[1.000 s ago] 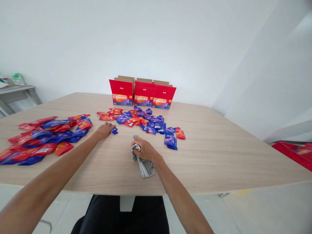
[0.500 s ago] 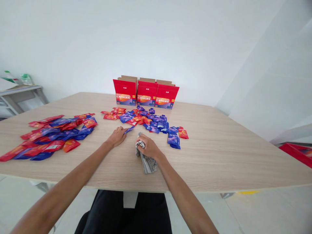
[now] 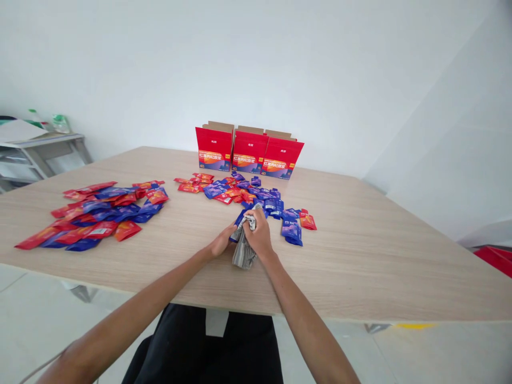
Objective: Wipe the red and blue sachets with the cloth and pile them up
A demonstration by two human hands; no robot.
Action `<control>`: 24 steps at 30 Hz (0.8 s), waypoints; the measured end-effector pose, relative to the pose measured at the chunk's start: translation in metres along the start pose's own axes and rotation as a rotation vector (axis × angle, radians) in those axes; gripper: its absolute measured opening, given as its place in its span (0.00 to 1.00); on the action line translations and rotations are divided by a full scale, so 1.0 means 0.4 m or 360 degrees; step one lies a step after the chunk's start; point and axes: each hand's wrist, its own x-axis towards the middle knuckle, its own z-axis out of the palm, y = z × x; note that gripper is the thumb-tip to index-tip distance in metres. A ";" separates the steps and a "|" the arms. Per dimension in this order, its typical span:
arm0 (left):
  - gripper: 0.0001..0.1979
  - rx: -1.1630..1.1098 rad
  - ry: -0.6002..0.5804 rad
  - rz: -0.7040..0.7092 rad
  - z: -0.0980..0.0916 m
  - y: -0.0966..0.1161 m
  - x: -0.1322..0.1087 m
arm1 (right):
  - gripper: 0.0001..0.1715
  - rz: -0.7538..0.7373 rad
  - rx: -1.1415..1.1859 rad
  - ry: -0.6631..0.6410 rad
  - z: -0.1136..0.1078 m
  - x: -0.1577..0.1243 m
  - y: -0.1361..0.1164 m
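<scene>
My right hand is closed around a grey striped cloth, whose loose end hangs down onto the wooden table. My left hand meets it from the left and pinches a blue sachet that pokes out between the two hands. Just beyond them lies a scatter of red and blue sachets. Behind that scatter stand three open red boxes side by side.
A second heap of red and blue sachets lies at the left of the table. A grey shelf unit stands at the far left by the wall. Something red sits low at the right edge.
My left hand picked a blue sachet off the table and carried it right to the cloth. My right hand lifted the cloth slightly toward the sachets. The camera shifted a little.
</scene>
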 end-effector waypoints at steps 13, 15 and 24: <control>0.30 -0.0316 0.0421 -0.0298 -0.034 -0.024 0.018 | 0.08 -0.0310 0.0034 -0.0776 0.034 -0.029 -0.012; 0.28 -0.0193 0.0292 -0.0203 -0.031 -0.023 0.016 | 0.07 -0.0224 0.0021 -0.0520 0.028 -0.022 -0.008; 0.28 -0.0150 0.0193 -0.0218 -0.024 -0.019 0.012 | 0.07 -0.0202 0.0093 -0.0376 0.005 -0.007 0.010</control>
